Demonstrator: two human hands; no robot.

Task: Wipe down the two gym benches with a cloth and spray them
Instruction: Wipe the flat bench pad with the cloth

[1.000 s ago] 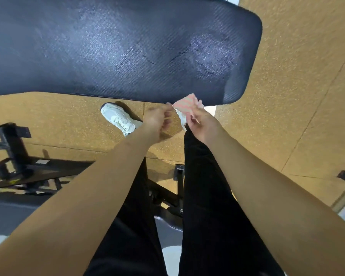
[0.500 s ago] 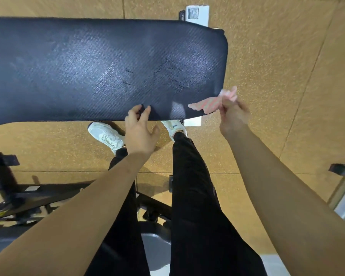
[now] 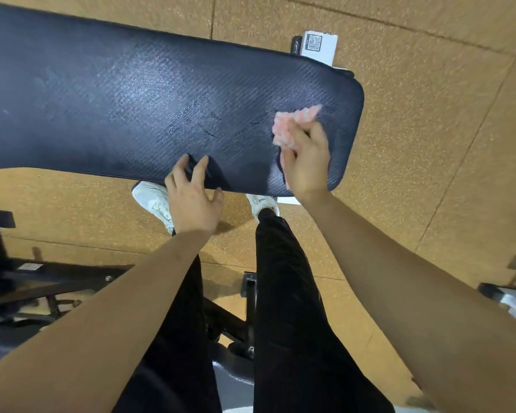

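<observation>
The pink-and-white cloth (image 3: 291,126) sits bunched on the dark gym bench pad (image 3: 102,99), near its right end. The right hand (image 3: 306,162) grips it, fingers curled over its near part, and the rest sticks out beyond the fingertips. The left hand (image 3: 192,201) holds nothing; its fingers are spread, their tips resting on the pad's near edge, well apart from the cloth.

The bench pad (image 3: 102,99) ran off the left edge of the head view, its far end unseen. The pink cloth (image 3: 292,123) was smeared with motion, its lower part covered by the right hand (image 3: 306,156) gripping it. The left hand (image 3: 192,204) hid part of one white shoe (image 3: 151,198); the other shoe (image 3: 261,201) showed only a sliver below the pad. The white label (image 3: 320,46) was partly behind the pad, its code too small to read. A grey object (image 3: 513,302), possibly metal, was cut off at the right edge.
</observation>
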